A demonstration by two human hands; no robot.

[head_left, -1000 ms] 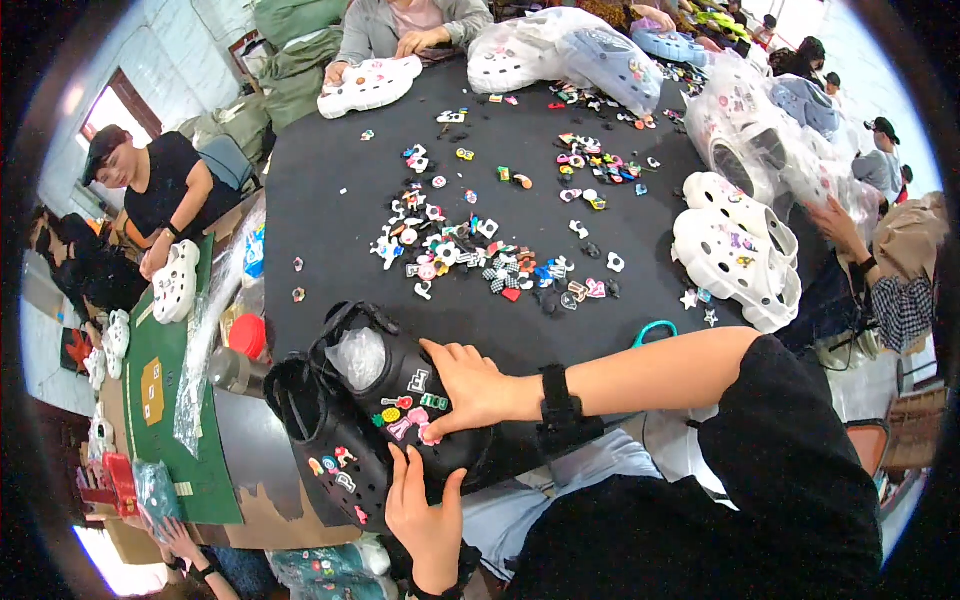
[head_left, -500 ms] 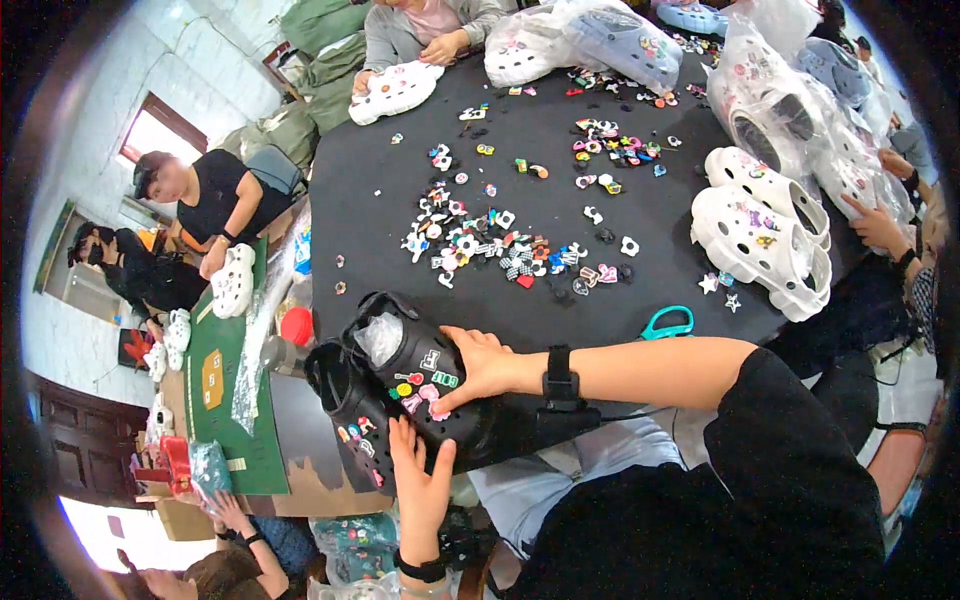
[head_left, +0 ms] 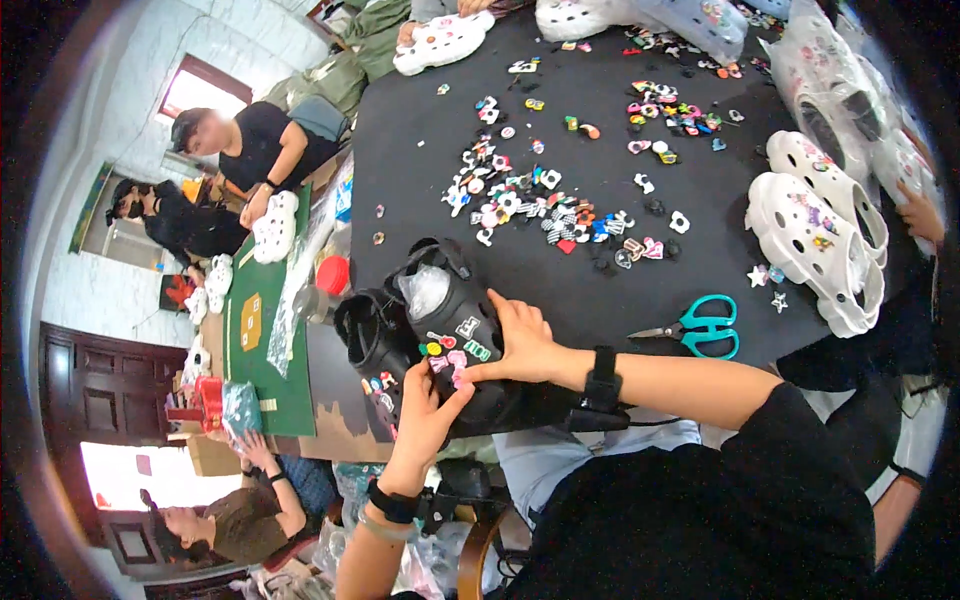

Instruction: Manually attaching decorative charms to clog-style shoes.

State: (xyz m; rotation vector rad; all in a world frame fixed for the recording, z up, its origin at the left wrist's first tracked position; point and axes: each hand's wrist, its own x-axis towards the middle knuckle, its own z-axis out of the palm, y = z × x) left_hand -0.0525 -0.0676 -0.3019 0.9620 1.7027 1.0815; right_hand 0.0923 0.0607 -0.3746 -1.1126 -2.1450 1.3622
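Observation:
A pair of black clogs stands at the table's near edge, toes toward me. The right black clog (head_left: 455, 295) has clear plastic stuffing inside and several colourful charms on its top. My right hand (head_left: 525, 345) grips it along its right side, thumb on a pink charm (head_left: 458, 368). From below, my left hand (head_left: 428, 415) holds the toe, its fingers between the two clogs and its thumb on the toe near that charm. The left black clog (head_left: 372, 335) stands beside it, also with charms, partly hidden by my left hand.
Teal-handled scissors (head_left: 710, 325) lie right of my hand. Loose charms (head_left: 540, 210) are scattered mid-table. A white clog pair (head_left: 815, 240) with charms sits at the right, near bagged clogs (head_left: 830, 90). A red-lidded jar (head_left: 333, 275) stands left. Co-workers handle clogs around the tables.
My left hand has moved up on the toe, its thumb now close to my right thumb. The view has shifted, bringing the whole scissors into sight.

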